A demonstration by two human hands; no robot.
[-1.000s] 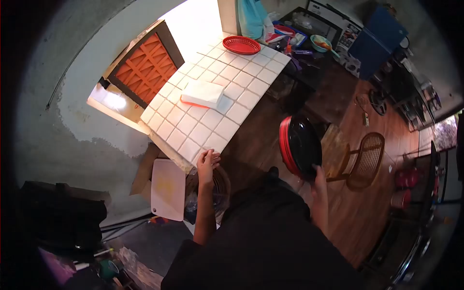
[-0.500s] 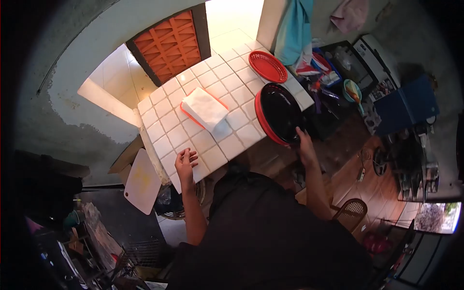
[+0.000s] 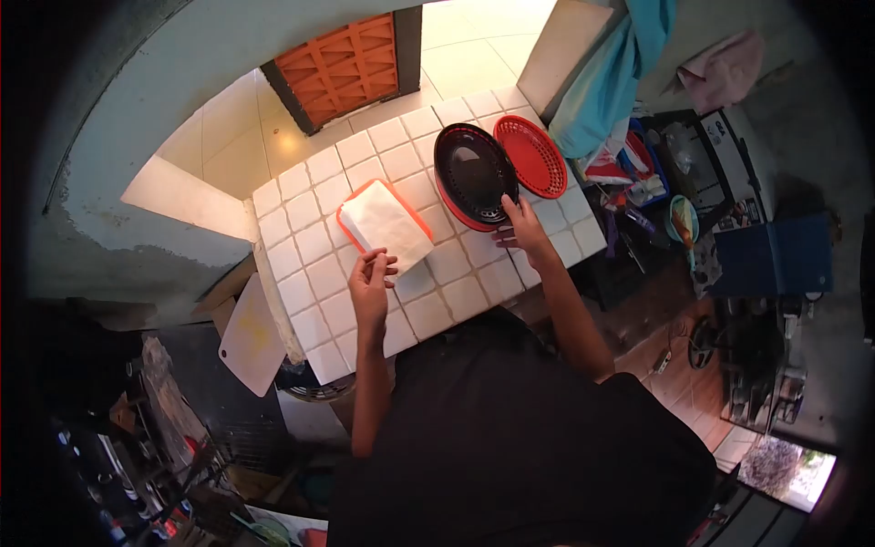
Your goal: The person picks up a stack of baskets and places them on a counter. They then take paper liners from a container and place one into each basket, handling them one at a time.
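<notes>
The right grip (image 3: 527, 230), thumb over the black basket's (image 3: 474, 173) near rim, fingers loosely spread below, may or may not pinch; I cannot tell. Rim contact likely spares the hollow. Beyond lies a red basket (image 3: 536, 157). The left grip (image 3: 371, 281), loosely spread, seemingly empty, is beside white sheets (image 3: 383, 228), probably gathered by their orange tray (image 3: 416, 218) on the bench (image 3: 305, 246)

Black basket (image 3: 475, 173) now at tiled counter (image 3: 313, 244), beside red basket (image 3: 540, 162); left hand (image 3: 370, 279) nearer white paper (image 3: 387, 226).
</notes>
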